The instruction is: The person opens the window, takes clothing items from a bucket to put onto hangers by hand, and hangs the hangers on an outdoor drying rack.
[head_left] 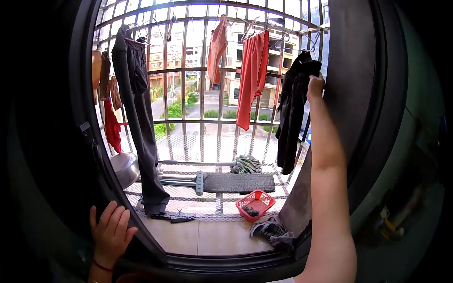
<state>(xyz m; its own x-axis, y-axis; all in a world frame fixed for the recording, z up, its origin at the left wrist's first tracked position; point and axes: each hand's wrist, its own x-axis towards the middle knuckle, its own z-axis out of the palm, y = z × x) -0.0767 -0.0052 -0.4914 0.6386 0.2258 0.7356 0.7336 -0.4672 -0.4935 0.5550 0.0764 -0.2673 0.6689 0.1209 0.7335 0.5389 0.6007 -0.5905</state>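
My right hand is raised at the far end of my outstretched arm, its fingers closed at the upper edge of black trousers. These trousers hang from a wire hanger at the right side of the window opening. Low on the left, my left hand lies against the dark window frame with its fingers apart and nothing in them. Dark grey trousers hang nearest to it, reaching down almost to the sill.
Metal bars close off the outside. An orange garment and a red garment hang in the middle. Below are a flat mop, a string mop, a red basket, shoes and a metal basin.
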